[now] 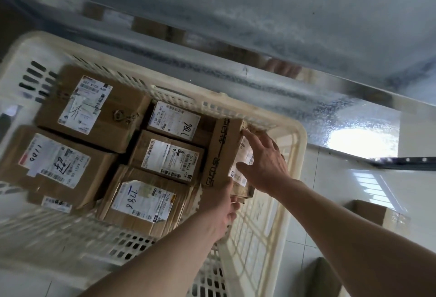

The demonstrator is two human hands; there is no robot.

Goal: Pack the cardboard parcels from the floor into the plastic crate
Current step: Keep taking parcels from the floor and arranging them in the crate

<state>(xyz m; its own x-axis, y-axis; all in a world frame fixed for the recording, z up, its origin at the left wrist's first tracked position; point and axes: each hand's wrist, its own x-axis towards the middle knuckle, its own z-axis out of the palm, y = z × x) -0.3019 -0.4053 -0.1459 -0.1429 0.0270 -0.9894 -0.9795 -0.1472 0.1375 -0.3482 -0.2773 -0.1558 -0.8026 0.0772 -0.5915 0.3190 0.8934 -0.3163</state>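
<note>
Parcel (223, 153) stands on edge against the crate (298, 141) wall; right hand (265, 164) spread flat on it, left hand (225, 209) gripping beneath. Ease it down squarely.

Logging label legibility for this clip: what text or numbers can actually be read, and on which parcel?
"7786": handwritten, front-centre parcel.
"1100": front-left parcel.
"507 N705 A68": back-left parcel and middle parcel.
"786", seen sideways: back-centre parcel.
Fine print, barcodes and the held parcel's markings: unreadable.
</note>
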